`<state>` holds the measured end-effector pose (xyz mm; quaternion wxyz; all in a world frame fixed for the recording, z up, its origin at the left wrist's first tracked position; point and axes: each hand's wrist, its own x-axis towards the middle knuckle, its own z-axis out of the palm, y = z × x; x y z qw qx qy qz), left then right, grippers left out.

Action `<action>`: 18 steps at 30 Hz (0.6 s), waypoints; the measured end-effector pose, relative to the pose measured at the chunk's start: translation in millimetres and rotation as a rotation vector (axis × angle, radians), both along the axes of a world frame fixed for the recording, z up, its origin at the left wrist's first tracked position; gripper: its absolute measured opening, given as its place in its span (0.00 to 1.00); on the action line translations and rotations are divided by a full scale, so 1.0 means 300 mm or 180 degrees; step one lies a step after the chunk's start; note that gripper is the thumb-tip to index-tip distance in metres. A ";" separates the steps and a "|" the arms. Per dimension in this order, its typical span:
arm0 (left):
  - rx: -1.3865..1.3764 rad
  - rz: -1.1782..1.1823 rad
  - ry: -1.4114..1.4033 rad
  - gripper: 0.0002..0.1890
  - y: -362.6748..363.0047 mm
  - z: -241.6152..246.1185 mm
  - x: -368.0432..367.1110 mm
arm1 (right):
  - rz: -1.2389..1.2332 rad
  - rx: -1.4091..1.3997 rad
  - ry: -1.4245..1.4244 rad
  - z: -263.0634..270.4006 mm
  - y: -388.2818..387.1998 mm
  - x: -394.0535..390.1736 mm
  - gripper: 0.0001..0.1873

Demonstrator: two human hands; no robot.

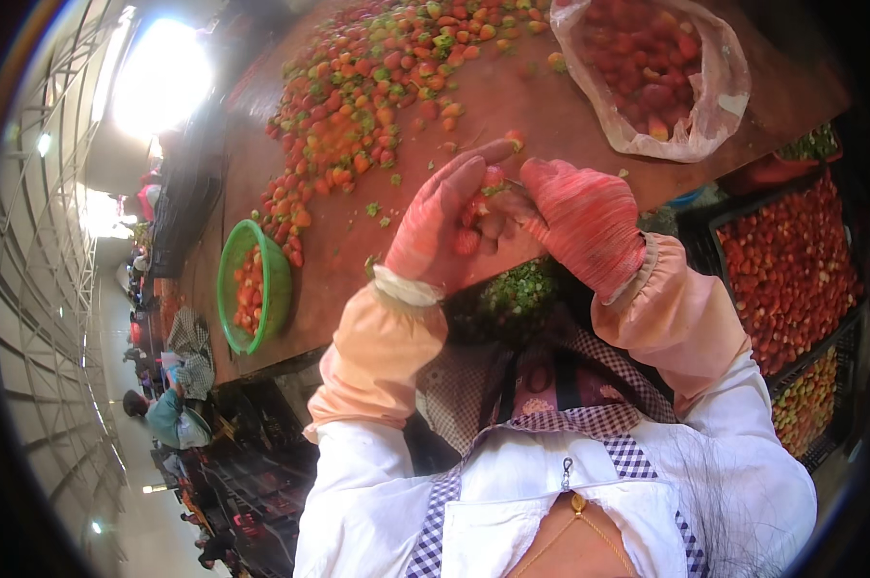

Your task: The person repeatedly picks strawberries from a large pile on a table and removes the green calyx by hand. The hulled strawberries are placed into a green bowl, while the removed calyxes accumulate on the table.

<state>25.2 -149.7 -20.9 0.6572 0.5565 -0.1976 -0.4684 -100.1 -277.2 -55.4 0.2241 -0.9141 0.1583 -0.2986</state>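
Note:
My left hand (438,224), in a pink knit glove with bare fingertips showing, is curled around several strawberries. One strawberry (493,178) with green leaves is held up at its fingers, and another strawberry (466,241) rests low in the palm. My right hand (586,217), gloved alike, is closed in close beside the raised strawberry, fingertips near its leafy end. Whether a small tool sits in those right fingers is too blurred to tell. Both hands are over the near edge of a reddish table (377,238). Beneath them a heap of green leafy tops (518,289) shows.
A pile of strawberries (362,108) spreads over the table's far left. A green plastic basket (279,289) of cut strawberries stands at left. A strawberry-filled plastic bag (731,108) lies far right. Crates of strawberries (788,267) stand lower right. Another person (175,419) is at left.

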 end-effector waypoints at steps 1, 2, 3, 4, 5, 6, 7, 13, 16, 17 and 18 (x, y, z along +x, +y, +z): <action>-0.0133 0.0000 -0.0348 0.20 0.019 0.006 -0.033 | 0.0067 -0.0023 -0.0070 0.018 0.022 -0.014 0.16; -0.0204 -0.0070 -0.0485 0.19 0.040 0.019 -0.049 | 0.0124 -0.0089 -0.0053 0.035 0.044 -0.031 0.16; -0.0277 -0.0135 -0.0620 0.19 0.057 0.032 -0.065 | 0.0188 -0.0172 -0.0098 0.048 0.065 -0.050 0.15; -0.0275 -0.0286 -0.0546 0.18 0.082 0.054 -0.069 | 0.0245 -0.0248 -0.0143 0.058 0.083 -0.064 0.15; 0.0089 -0.0271 -0.0499 0.17 0.104 0.073 -0.075 | 0.0420 -0.0169 -0.0024 0.066 0.095 -0.075 0.15; -0.0016 -0.0387 -0.0723 0.16 0.128 0.092 -0.084 | 0.0595 -0.0093 0.0099 0.073 0.103 -0.083 0.15; 0.0243 -0.0330 -0.0971 0.16 0.156 0.108 -0.098 | 0.0754 -0.0008 0.0264 0.079 0.112 -0.088 0.14; 0.0004 0.0443 -0.1714 0.16 0.279 0.039 -0.156 | 0.1356 -0.0031 -0.0700 0.082 0.211 -0.042 0.14; -0.0982 0.1143 0.1101 0.15 0.396 -0.031 -0.043 | 0.1723 -0.0605 -0.0459 0.057 0.300 -0.023 0.16; -0.1276 0.1353 0.1131 0.12 0.453 -0.036 0.037 | 0.1823 -0.0359 -0.0752 0.046 0.326 -0.024 0.18; -0.1601 0.1097 0.1144 0.08 0.521 -0.010 0.159 | 0.1826 -0.0154 -0.0596 0.035 0.328 -0.027 0.19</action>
